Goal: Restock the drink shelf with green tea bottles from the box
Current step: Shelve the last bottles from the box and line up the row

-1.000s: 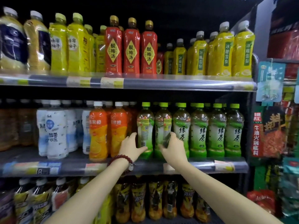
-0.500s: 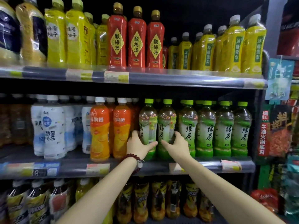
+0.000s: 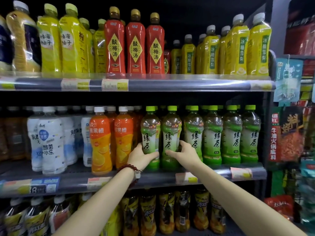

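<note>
Several green tea bottles with green caps stand in a row on the middle shelf (image 3: 214, 172). My left hand (image 3: 142, 155), with a bead bracelet on its wrist, wraps the lower part of the leftmost green tea bottle (image 3: 150, 133). My right hand (image 3: 184, 151) grips the second green tea bottle (image 3: 171, 133) beside it. Both bottles stand upright on the shelf with their labels facing forward. Four more green tea bottles (image 3: 232, 135) line up to the right. The box is not in view.
Orange juice bottles (image 3: 100, 140) stand just left of my left hand, with white drink bottles (image 3: 51, 140) beyond. Red and yellow bottles (image 3: 135, 46) fill the top shelf, dark tea bottles (image 3: 167, 213) the lower one. Snack packets (image 3: 289, 133) hang at the right.
Both hands have closed round the two leftmost green tea bottles and turned them, so their labels now face forward. The camera has moved closer to the shelf.
</note>
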`<state>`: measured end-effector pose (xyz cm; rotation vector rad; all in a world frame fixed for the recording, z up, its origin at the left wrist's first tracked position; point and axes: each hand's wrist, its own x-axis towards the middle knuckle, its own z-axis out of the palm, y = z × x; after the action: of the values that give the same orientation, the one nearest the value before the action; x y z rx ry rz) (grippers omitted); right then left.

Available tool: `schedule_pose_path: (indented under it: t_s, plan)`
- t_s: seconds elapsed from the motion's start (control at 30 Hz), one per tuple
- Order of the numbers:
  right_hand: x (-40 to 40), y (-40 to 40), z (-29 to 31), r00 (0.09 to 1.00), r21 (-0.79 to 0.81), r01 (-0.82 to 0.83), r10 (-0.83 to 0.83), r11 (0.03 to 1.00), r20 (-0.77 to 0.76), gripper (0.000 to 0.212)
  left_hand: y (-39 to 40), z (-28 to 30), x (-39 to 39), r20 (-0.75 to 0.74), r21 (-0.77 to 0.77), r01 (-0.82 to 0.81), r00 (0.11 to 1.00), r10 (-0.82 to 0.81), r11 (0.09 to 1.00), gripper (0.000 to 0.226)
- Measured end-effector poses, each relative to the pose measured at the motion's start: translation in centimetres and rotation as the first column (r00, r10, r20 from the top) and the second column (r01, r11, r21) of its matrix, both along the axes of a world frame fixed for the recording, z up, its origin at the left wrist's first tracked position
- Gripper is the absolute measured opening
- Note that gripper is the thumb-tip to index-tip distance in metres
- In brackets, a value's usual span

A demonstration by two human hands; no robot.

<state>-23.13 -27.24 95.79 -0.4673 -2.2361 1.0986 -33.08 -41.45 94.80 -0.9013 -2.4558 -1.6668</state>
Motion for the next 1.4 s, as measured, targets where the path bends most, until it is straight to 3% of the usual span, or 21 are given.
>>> schedule_pose_path:
  t_s: [0.1,0.23,0.33,0.53,0.7,0.87,1.03,1.4]
  plan:
    - [-0.1,-1.2,-0.9,0.996,0.052,0.087,-0.085,0.995,-0.038,0.082,-0.6,0.0,-0.6,0.048,-0.015,0.097,0.994,-0.096,0.995,0.072]
    - [-0.5,-2.0,-1.6,0.981,-0.013,0.120,-0.121,0.993,-0.152,0.051,0.0,-0.3,-0.4,-0.039,-0.014,-0.033,0.999,0.033,0.999,0.079]
    - [-0.3,-1.1,-0.7,0.991,-0.096,0.059,-0.070,0.994,-0.112,0.043,0.8,-0.4,0.4,-0.092,0.008,-0.135,0.987,0.135,0.991,0.079]
    - [0.3,-0.1,-0.1,0.997,-0.262,-0.075,0.069,0.962,-0.032,0.061,0.6,-0.5,1.0,-0.102,0.011,-0.145,0.984,0.145,0.989,0.077]
    - [0.3,-1.0,-0.6,0.997,-0.124,0.056,-0.062,0.991,-0.039,0.080,0.7,-0.3,1.1,-0.118,-0.005,-0.149,0.982,0.147,0.989,0.078]
    - [-0.3,-2.0,-0.6,0.977,-0.088,0.173,-0.182,0.981,-0.114,0.055,0.3,-0.4,0.7,-0.113,-0.001,-0.120,0.986,0.119,0.993,0.079]
    - [0.4,-1.1,0.5,0.986,-0.058,0.160,-0.162,0.985,-0.028,0.077,0.1,0.1,0.7,-0.069,0.085,-0.069,0.995,0.075,0.994,0.054]
    - [1.1,-0.4,0.3,0.992,0.062,0.125,-0.126,0.990,0.022,0.065,0.2,-0.4,1.1,-0.135,0.088,-0.141,0.979,0.152,0.986,0.056]
